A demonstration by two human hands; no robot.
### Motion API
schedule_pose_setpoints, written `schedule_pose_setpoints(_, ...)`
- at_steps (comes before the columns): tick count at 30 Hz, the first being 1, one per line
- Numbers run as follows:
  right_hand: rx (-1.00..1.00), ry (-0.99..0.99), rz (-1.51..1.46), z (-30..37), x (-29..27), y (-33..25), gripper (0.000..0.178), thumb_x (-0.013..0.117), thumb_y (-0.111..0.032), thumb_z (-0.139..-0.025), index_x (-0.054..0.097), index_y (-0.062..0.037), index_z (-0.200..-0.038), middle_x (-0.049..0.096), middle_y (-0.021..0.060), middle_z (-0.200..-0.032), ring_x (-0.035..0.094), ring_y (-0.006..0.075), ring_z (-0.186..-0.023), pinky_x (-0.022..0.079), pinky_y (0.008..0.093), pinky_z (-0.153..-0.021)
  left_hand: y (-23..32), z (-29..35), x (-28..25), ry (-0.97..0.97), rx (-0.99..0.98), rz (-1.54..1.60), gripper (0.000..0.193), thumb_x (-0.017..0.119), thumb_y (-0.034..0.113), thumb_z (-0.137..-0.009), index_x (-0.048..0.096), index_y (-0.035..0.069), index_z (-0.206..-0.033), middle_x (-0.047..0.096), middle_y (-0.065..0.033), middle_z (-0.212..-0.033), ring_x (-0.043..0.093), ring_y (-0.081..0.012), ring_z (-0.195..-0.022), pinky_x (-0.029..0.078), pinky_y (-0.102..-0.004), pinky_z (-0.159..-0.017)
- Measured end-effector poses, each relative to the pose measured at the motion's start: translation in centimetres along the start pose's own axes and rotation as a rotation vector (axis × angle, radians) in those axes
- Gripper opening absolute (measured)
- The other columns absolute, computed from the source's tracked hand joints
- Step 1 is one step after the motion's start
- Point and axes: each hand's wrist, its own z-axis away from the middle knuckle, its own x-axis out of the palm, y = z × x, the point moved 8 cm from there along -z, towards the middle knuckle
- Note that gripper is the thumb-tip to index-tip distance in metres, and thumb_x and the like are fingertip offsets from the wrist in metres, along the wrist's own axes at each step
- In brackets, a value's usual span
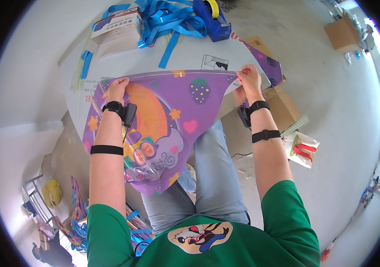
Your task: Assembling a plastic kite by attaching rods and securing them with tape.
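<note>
A purple kite (201,111) hangs spread between my hands, draped over the table's near edge and down across my legs. Its print has a yellow-orange moon, berries, stars, hearts and a grey cloud with lettering. Along its straight top edge runs a thin pale rod (181,74). My left hand (118,90) is closed on the left part of that edge. At the right corner my right hand (250,82) pinches the edge between thumb and fingers. Another purple printed piece (268,64) lies beyond my right hand, partly hidden.
The white work surface (172,58) holds a heap of blue ribbon (167,20), a white box (118,31) and a blue tape dispenser (214,22). Right of it are a cardboard box (281,107), thin sticks (296,123) and a printed bag (302,149). Another person (54,253) is at lower left.
</note>
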Motion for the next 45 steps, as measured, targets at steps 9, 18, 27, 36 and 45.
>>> schedule_pose_setpoints(9,-0.005,-0.010,0.008,-0.4,-0.6,0.3,0.021,0.066,0.000,-0.072,0.056,-0.0003,-0.091,0.059,0.0054,-0.072,0.057,0.0115,-0.056,0.047,0.0231,-0.049,-0.4,-0.7,0.5,0.010,0.038,-0.024,0.024,0.068,0.015,-0.080,0.064,0.000,-0.098,0.063,-0.0026,-0.091,0.054,-0.0108,-0.084,0.042,-0.0241,-0.076)
schedule_pose_setpoints(18,-0.033,0.022,0.113,0.2,-0.5,-0.4,0.022,0.066,-0.003,-0.071,0.057,-0.0013,-0.091,0.060,0.0063,-0.074,0.059,0.0121,-0.057,0.048,0.0235,-0.050,-1.0,-1.1,0.3,0.032,0.053,-0.018,0.025,0.069,0.016,-0.079,0.065,0.000,-0.097,0.064,-0.0034,-0.090,0.056,-0.0104,-0.083,0.043,-0.0244,-0.076)
schedule_pose_setpoints(27,-0.032,0.034,0.131,0.0,-0.7,-0.1,0.022,0.064,-0.003,-0.070,0.057,-0.0009,-0.090,0.060,0.0058,-0.074,0.058,0.0115,-0.057,0.048,0.0234,-0.051,-1.3,-1.5,0.3,0.095,0.084,-0.058,0.021,0.071,0.017,-0.076,0.068,0.002,-0.089,0.066,-0.0019,-0.083,0.057,-0.0096,-0.075,0.045,-0.0245,-0.070)
schedule_pose_setpoints(36,-0.020,0.021,0.070,-0.4,-0.6,0.1,0.022,0.064,-0.003,-0.069,0.057,-0.0007,-0.090,0.059,0.0054,-0.073,0.058,0.0110,-0.057,0.048,0.0228,-0.051,-0.9,-1.8,0.4,0.113,0.111,-0.096,0.021,0.071,0.019,-0.075,0.068,0.002,-0.088,0.066,-0.0014,-0.080,0.057,-0.0091,-0.071,0.045,-0.0243,-0.065)
schedule_pose_setpoints(45,-0.017,0.049,0.145,-0.1,-1.0,-0.2,0.020,0.064,-0.004,-0.070,0.057,-0.0005,-0.089,0.059,0.0052,-0.073,0.058,0.0112,-0.057,0.048,0.0231,-0.051,-1.3,-1.8,0.4,0.130,0.116,-0.117,0.021,0.071,0.021,-0.074,0.069,0.004,-0.086,0.066,-0.0014,-0.078,0.056,-0.0083,-0.068,0.045,-0.0245,-0.062)
